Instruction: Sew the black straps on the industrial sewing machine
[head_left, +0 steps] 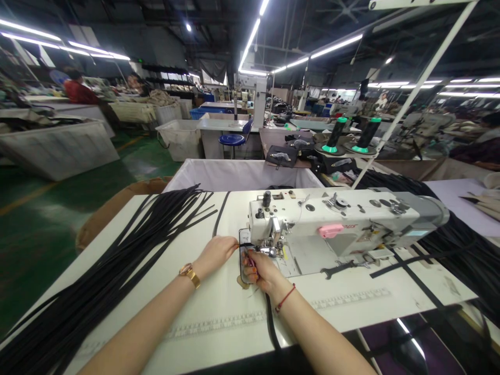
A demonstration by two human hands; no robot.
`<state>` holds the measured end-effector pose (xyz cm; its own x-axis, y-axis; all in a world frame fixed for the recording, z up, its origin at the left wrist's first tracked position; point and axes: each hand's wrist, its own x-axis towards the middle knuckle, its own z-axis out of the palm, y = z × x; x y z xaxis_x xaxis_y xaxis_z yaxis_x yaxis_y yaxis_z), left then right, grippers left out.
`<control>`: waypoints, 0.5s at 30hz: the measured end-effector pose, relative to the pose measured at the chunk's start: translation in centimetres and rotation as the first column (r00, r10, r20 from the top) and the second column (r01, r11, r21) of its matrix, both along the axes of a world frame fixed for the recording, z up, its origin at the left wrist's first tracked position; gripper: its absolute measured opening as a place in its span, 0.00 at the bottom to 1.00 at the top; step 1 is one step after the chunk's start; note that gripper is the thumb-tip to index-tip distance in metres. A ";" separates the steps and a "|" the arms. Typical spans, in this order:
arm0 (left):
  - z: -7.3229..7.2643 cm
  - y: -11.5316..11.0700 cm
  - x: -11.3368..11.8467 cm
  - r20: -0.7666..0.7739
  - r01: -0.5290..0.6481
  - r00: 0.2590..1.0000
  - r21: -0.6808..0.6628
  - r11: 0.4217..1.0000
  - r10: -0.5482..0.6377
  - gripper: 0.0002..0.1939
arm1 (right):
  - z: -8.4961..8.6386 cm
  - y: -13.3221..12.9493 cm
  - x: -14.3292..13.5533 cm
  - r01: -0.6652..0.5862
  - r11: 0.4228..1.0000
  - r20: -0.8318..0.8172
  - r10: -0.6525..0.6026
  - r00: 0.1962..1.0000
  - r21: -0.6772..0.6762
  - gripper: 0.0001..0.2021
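Observation:
My left hand (pixel 221 253), with a gold watch at the wrist, is closed in a pinch at a narrow black strap (pixel 246 244), just left of the needle area of the white sewing machine (pixel 304 216). Close to its right, my right hand (pixel 258 268) has its fingers curled round a small tool with a dark pink handle (pixel 252 260); its tip is too small to make out. From beneath the right hand a length of black strap (pixel 271 323) runs to the table's front edge. Another piece of strap (pixel 222 213) lies behind my left hand.
A thick bundle of black straps (pixel 128 260) covers the table's left side. More black straps (pixel 437 237) lie to the right, near a wrench (pixel 339 269). A printed ruler (pixel 219 324) crosses the tabletop. Behind the machine stand a white-lined bin (pixel 234 174) and thread cones (pixel 335 134).

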<state>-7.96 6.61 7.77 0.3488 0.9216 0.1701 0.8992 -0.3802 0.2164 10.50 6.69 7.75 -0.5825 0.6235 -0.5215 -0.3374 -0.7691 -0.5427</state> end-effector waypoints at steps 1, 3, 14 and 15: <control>0.0 0.0 0.0 -0.004 0.003 1.000 0.000 1.000 -0.003 0.14 | 0.0 0.1 -0.1 -0.001 1.000 0.004 0.001 1.000 -0.005 0.10; 0.1 -0.1 0.0 -0.012 0.008 1.000 0.000 1.000 -0.008 0.14 | -0.1 0.3 -0.3 -0.004 1.000 0.006 0.004 1.000 -0.014 0.10; 0.6 -0.7 0.3 -0.032 0.046 0.998 -0.002 0.999 -0.046 0.12 | -1.2 -0.1 -0.9 0.083 0.989 0.022 -0.086 0.996 0.125 0.10; 0.6 -1.0 0.3 -0.024 0.051 0.998 0.006 0.999 -0.050 0.11 | -1.3 -0.3 -0.8 0.090 0.986 0.020 -0.094 0.995 0.139 0.11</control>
<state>-7.69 5.65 8.35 0.3989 0.9017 0.1669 0.8838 -0.4266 0.1923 9.65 6.38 6.49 -0.5064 0.7408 -0.4414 -0.3877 -0.6528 -0.6507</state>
